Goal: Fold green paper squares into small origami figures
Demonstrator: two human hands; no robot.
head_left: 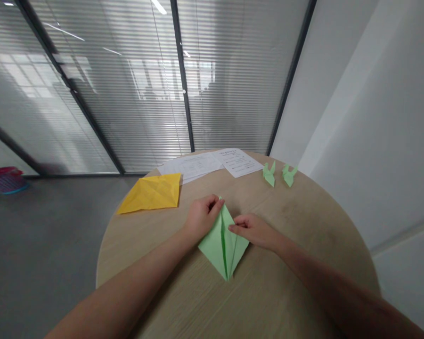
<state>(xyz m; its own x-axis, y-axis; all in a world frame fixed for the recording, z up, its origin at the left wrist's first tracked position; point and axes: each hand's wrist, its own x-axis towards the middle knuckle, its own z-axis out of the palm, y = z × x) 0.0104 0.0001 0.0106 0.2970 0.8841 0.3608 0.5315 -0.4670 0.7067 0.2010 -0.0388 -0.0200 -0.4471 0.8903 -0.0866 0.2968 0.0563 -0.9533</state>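
Note:
A sheet of light green origami paper [212, 247], folded into a diamond, is held over the table in front of me. A darker green strip shows down its middle, between the folded flaps. My left hand [202, 215] pinches it near the top corner, thumb on the front face. On the right edge my right hand [253, 230] grips it, with the thumb on the front and the other fingers partly hidden behind. The lower point of the diamond hangs toward me.
On the round wooden table [289, 282], a creased yellow paper [151, 193] lies at left. Printed sheets [238, 162] are at the back. Two green paper cranes, one left [269, 174] and one right [289, 175], stand at back right. A basket [6, 180] sits on the floor.

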